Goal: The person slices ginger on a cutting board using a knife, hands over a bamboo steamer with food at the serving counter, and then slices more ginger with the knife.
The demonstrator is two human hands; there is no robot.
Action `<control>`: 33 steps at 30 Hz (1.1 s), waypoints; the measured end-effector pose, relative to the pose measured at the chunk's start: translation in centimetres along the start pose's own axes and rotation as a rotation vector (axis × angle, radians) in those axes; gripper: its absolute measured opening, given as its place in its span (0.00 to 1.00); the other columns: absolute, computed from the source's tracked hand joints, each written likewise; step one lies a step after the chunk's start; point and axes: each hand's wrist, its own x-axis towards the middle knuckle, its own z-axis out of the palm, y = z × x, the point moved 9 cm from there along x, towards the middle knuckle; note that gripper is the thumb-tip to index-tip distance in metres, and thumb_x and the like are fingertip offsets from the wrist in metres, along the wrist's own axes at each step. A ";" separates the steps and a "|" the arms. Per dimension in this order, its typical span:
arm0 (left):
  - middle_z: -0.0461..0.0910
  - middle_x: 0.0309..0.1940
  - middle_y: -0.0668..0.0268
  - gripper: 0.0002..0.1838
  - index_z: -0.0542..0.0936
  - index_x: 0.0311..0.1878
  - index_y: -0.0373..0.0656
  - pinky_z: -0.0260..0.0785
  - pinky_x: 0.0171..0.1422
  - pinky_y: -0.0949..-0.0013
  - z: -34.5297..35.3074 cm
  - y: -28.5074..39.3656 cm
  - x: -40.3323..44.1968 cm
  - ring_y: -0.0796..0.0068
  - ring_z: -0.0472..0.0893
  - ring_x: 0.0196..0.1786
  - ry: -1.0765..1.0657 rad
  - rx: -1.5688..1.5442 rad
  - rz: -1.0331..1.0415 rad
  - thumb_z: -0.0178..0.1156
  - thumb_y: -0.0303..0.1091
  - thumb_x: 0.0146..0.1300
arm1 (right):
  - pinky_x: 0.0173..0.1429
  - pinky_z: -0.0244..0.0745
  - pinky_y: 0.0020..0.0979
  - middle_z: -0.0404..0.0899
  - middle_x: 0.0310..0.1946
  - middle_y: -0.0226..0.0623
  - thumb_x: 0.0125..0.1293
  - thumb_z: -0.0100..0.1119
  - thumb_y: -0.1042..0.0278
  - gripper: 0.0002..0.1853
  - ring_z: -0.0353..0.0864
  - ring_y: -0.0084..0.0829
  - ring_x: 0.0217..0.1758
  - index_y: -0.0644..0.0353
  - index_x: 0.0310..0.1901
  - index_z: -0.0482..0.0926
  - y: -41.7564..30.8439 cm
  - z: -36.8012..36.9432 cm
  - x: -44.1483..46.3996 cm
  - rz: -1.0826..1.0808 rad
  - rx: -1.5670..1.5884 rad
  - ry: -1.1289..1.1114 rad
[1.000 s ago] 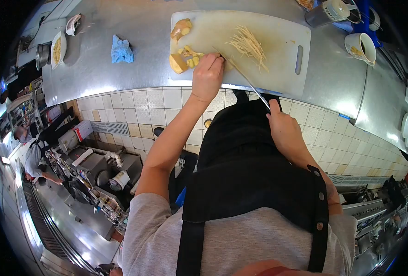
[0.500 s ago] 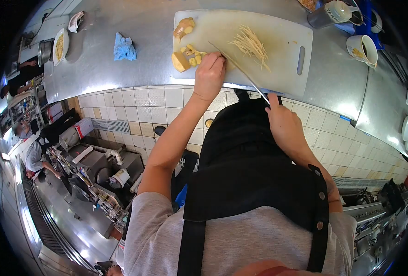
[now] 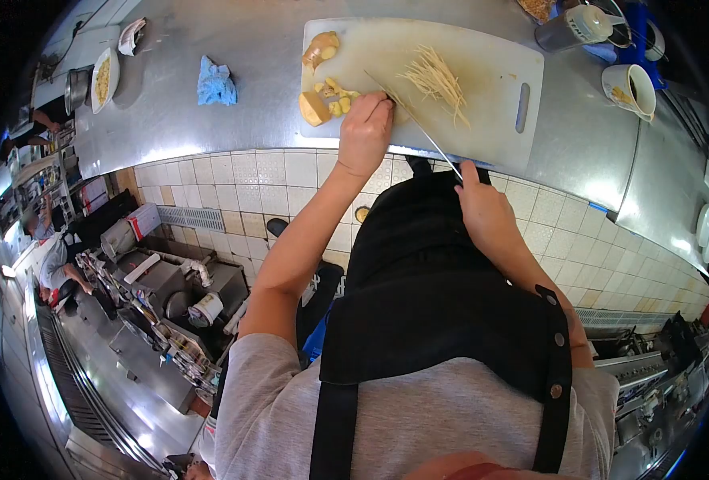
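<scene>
The desk (image 3: 270, 72) spans the top; the right hand's (image 3: 486, 210) grip holds a knife (image 3: 434, 144), the left hand's (image 3: 365, 132) curls beside ginger (image 3: 314, 109), contents hidden.

Steel bench, board at its near edge

The metal bench (image 3: 166, 68) carries a white cutting board (image 3: 490, 68) lying flat along the near edge. Left of it sits a crumpled blue cloth (image 3: 215, 82); farther left, a white oval dish (image 3: 114, 80) of pale bits. Right stand a clear container (image 3: 560, 32) and a white tub (image 3: 614, 75).
</scene>
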 end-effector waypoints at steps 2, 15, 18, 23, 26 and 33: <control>0.81 0.37 0.62 0.06 0.81 0.33 0.35 0.75 0.43 0.64 0.1 0.0 0.0 0.61 0.80 0.38 -0.013 0.002 0.001 0.65 0.18 0.51 | 0.36 0.76 0.54 0.81 0.27 0.54 0.75 0.46 0.65 0.11 0.83 0.57 0.32 0.62 0.50 0.64 -0.5 0.1 1.0 -0.036 0.004 0.039; 0.81 0.37 0.61 0.07 0.81 0.33 0.37 0.76 0.44 0.63 0.1 -0.2 -0.2 0.61 0.81 0.39 -0.018 0.020 -0.003 0.65 0.18 0.50 | 0.35 0.76 0.54 0.80 0.26 0.51 0.75 0.47 0.64 0.12 0.82 0.56 0.30 0.61 0.53 0.65 -0.9 -2.4 -1.4 -0.027 -0.038 0.017; 0.81 0.38 0.61 0.07 0.81 0.33 0.36 0.76 0.44 0.63 -0.1 -0.1 -0.1 0.60 0.81 0.39 -0.004 0.007 0.007 0.65 0.18 0.50 | 0.35 0.76 0.54 0.81 0.26 0.51 0.75 0.47 0.64 0.13 0.82 0.56 0.31 0.62 0.53 0.65 -0.4 -1.6 -1.6 0.000 -0.017 -0.027; 0.81 0.38 0.61 0.07 0.80 0.33 0.35 0.75 0.44 0.63 0.1 -0.2 -0.1 0.60 0.81 0.39 -0.014 -0.001 -0.001 0.65 0.18 0.50 | 0.36 0.76 0.55 0.81 0.28 0.53 0.75 0.47 0.65 0.12 0.82 0.57 0.32 0.63 0.53 0.65 -0.1 -1.4 -1.3 0.030 -0.034 -0.058; 0.81 0.38 0.61 0.07 0.81 0.33 0.35 0.75 0.44 0.63 0.0 -0.2 -0.1 0.60 0.81 0.39 -0.011 -0.001 -0.006 0.65 0.18 0.50 | 0.37 0.76 0.55 0.82 0.28 0.54 0.74 0.46 0.65 0.11 0.82 0.58 0.32 0.62 0.51 0.65 -0.3 -1.0 -0.4 0.000 -0.024 -0.010; 0.82 0.38 0.62 0.05 0.81 0.33 0.36 0.76 0.44 0.64 0.0 -0.2 0.0 0.61 0.81 0.39 -0.032 0.000 0.007 0.66 0.19 0.52 | 0.37 0.76 0.55 0.81 0.27 0.54 0.74 0.46 0.65 0.10 0.83 0.58 0.33 0.61 0.50 0.64 -0.5 0.0 1.7 -0.044 -0.018 0.055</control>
